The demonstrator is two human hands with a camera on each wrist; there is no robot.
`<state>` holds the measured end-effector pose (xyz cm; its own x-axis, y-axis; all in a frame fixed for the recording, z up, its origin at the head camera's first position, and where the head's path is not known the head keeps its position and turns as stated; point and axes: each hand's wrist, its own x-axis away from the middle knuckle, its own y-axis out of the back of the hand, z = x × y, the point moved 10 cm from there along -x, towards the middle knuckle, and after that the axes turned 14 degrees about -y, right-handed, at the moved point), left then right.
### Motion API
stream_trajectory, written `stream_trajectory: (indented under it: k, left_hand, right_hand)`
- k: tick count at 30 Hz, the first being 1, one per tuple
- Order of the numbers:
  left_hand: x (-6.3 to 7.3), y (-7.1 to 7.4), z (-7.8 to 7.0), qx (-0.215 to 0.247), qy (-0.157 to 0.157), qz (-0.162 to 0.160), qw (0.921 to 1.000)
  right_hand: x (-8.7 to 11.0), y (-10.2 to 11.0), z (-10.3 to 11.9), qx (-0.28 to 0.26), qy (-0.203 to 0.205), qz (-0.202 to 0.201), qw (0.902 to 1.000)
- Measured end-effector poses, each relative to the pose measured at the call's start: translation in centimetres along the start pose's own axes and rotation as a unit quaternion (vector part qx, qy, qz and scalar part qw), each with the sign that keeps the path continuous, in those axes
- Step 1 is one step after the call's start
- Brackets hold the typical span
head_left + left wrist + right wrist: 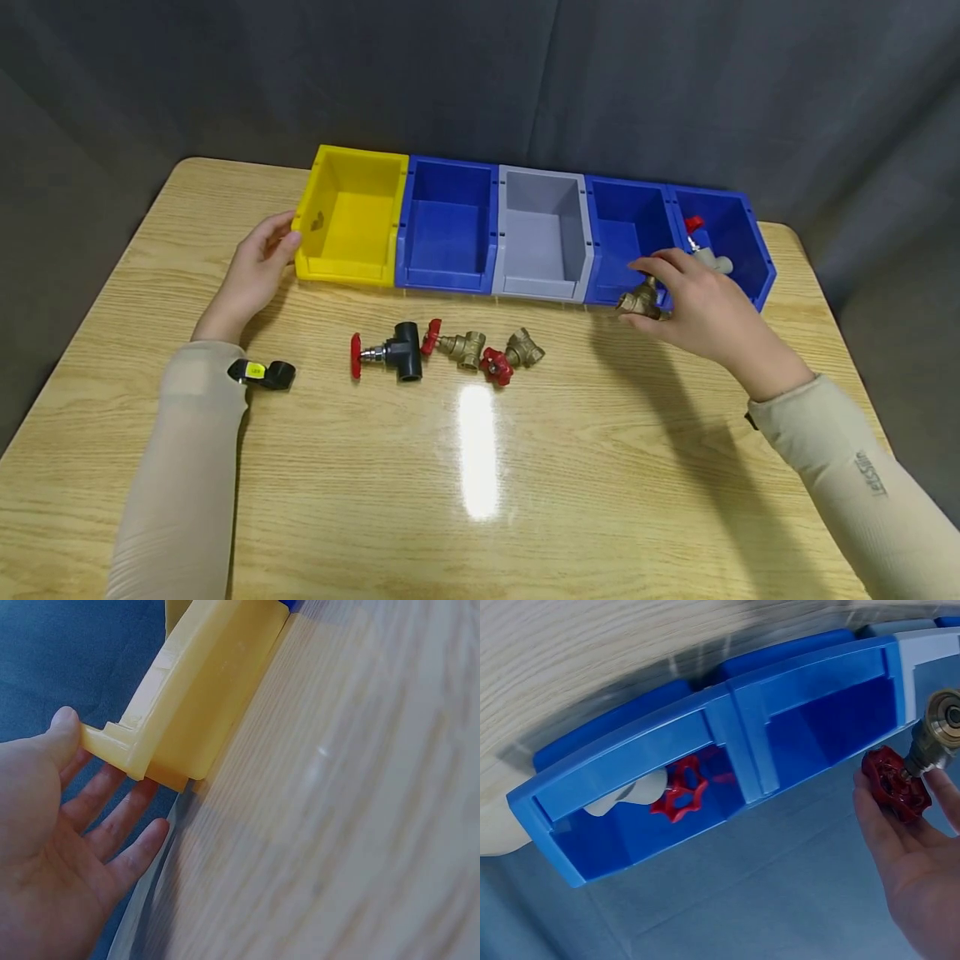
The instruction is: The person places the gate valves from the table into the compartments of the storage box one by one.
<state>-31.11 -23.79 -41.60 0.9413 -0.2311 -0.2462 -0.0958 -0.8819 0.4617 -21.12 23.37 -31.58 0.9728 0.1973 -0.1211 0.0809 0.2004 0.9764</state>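
My left hand [255, 262] pinches the left rim of the yellow bin [311, 268] between thumb and fingers. In the left wrist view the thumb lies at the rim's corner, with the fingers behind the wall. My right hand [701, 304] holds a brass valve [640, 300] over the front of the blue bin second from the right. The right wrist view shows its red handwheel [896, 785] against the fingers. A pale grey valve [712, 261] with a red handwheel lies in the rightmost blue bin [763, 275].
On the table [360, 475] lie a black tee valve [407, 352] with a red handwheel and two brass valves, one pointing left [468, 350], the other [525, 348] tilted beside it. A blue bin [446, 283] and a grey bin [536, 288] fill the row's middle. A dark curtain [480, 75] hangs behind.
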Motion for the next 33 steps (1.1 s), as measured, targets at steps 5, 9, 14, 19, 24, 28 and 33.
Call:
stream_trajectory:
  k: [5,9,14,19,24,28,33]
  left_hand:
    - [0.0,0.0,0.0,0.001,0.001,-0.002,1.0000]
    - [-0.1,0.0,-0.1,0.003,-0.005,-0.003,1.0000]
    - [-0.1,-0.1,-0.4,0.002,-0.012,-0.004,0.9999]
    - [0.1,0.0,-0.1,-0.002,-0.001,-0.004,1.0000]
    - [0.1,0.1,0.2,-0.006,0.007,-0.001,1.0000]
    - [0.1,0.1,0.2,-0.005,0.007,-0.001,1.0000]
    - [0.1,0.1,0.2,-0.004,0.007,0.001,1.0000]
  right_hand:
    - [-1.3,-0.7,-1.3,0.002,-0.037,0.031,0.9988]
    - [-2.0,-1.1,-2.2,0.001,-0.050,0.041,0.9979]
    - [-2.9,-1.2,-2.7,-0.005,-0.041,0.033,0.9986]
    - [-4.2,-1.6,-3.0,-0.006,-0.046,0.054,0.9975]
    - [-5.2,-2.2,-3.2,-0.001,-0.049,0.071,0.9963]
    - [-5.9,-2.8,-3.4,0.007,-0.052,0.090,0.9946]
    - [-6.7,-3.7,-3.8,0.018,-0.052,0.106,0.9928]
